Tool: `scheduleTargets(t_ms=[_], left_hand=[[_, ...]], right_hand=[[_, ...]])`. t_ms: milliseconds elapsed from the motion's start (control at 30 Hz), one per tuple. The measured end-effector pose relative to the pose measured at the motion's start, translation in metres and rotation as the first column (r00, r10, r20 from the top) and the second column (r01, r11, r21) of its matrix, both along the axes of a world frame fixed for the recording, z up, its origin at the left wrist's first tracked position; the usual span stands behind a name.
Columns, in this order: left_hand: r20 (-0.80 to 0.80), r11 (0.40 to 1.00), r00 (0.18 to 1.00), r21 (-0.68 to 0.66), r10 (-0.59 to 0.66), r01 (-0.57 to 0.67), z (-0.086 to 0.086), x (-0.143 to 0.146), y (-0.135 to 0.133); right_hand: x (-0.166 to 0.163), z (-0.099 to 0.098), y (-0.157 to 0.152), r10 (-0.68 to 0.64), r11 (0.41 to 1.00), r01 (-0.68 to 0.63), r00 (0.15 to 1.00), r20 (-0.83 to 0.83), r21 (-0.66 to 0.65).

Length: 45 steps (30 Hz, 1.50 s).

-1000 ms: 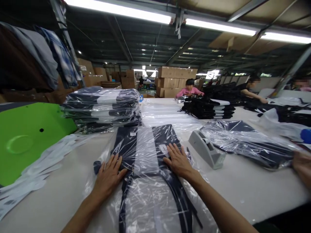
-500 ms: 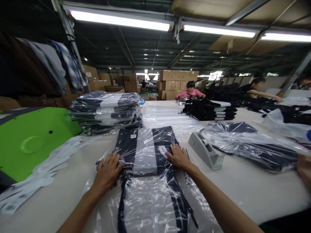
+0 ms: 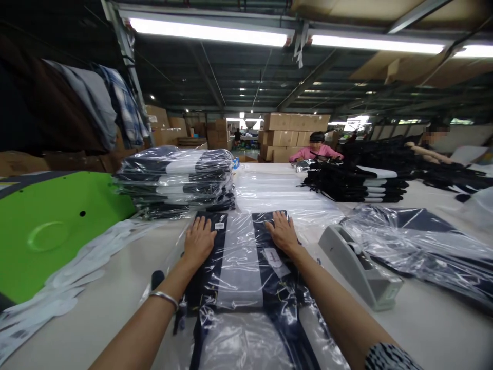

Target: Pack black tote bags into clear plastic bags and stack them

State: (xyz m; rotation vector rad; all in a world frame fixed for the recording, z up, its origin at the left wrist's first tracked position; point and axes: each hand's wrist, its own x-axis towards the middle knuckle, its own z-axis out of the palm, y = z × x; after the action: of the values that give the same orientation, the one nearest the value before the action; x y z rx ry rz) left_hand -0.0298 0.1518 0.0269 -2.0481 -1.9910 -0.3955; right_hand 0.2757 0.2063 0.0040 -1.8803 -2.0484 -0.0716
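Observation:
A folded dark navy garment (image 3: 269,252) with a pale band down its middle lies in a clear plastic bag (image 3: 242,329) in front of me. My left hand (image 3: 200,239) rests flat on its upper left part, beside a small white sticker (image 3: 219,225). On the upper right part lies my right hand (image 3: 282,232), fingers spread, just above a white tag (image 3: 275,259) under the plastic. Both palms press on the film without gripping it. The near end of the bag runs out of view at the bottom.
A stack of bagged garments (image 3: 179,177) stands beyond my left hand, by a green machine (image 3: 57,231) and white tags (image 3: 73,267). A grey tape dispenser (image 3: 358,267) and another bagged garment (image 3: 419,241) lie right. Across the table a person in pink (image 3: 318,149) works behind black garments (image 3: 370,182).
Both hands have slid forward from the sides onto the far part of the bagged garment. The view has shifted left, and the other person's hand at the right edge is gone.

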Motion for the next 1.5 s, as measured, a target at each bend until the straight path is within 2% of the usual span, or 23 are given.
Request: scheduleTargets(t_ms=[133, 300, 433, 533, 1033, 1333, 1500], left_hand=[[0.022, 1.000, 1.000, -0.009, 0.003, -0.002, -0.014, -0.001, 0.040], [0.035, 0.999, 0.999, -0.027, 0.042, -0.041, -0.032, -0.018, 0.071], [0.123, 0.976, 0.986, -0.200, 0.111, -0.085, -0.045, -0.030, 0.084], [0.178, 0.958, 0.976, -0.278, 0.123, -0.070, -0.052, -0.036, 0.087], [0.139, 0.974, 0.987, -0.224, 0.076, -0.043, -0.074, -0.054, 0.097], [0.147, 0.976, 0.988, -0.219, 0.055, -0.021, -0.078, -0.058, 0.098], [0.195, 0.976, 0.978, -0.216, 0.070, -0.027, -0.072, -0.052, 0.096]], right_hand=[[0.008, -0.006, 0.039, -0.060, 0.998, 0.060, 0.998, -0.029, -0.017], [0.035, -0.026, 0.071, -0.099, 0.989, 0.096, 0.995, -0.019, -0.112], [0.049, -0.043, 0.079, -0.108, 0.976, 0.094, 0.992, -0.064, -0.197], [0.052, -0.048, 0.079, -0.105, 0.974, 0.085, 0.991, -0.087, -0.211], [0.052, -0.046, 0.075, -0.086, 0.980, 0.058, 0.986, -0.143, -0.192], [0.053, -0.048, 0.075, -0.080, 0.980, 0.050, 0.985, -0.151, -0.192], [0.054, -0.050, 0.078, -0.090, 0.980, 0.068, 0.989, -0.113, -0.187]])
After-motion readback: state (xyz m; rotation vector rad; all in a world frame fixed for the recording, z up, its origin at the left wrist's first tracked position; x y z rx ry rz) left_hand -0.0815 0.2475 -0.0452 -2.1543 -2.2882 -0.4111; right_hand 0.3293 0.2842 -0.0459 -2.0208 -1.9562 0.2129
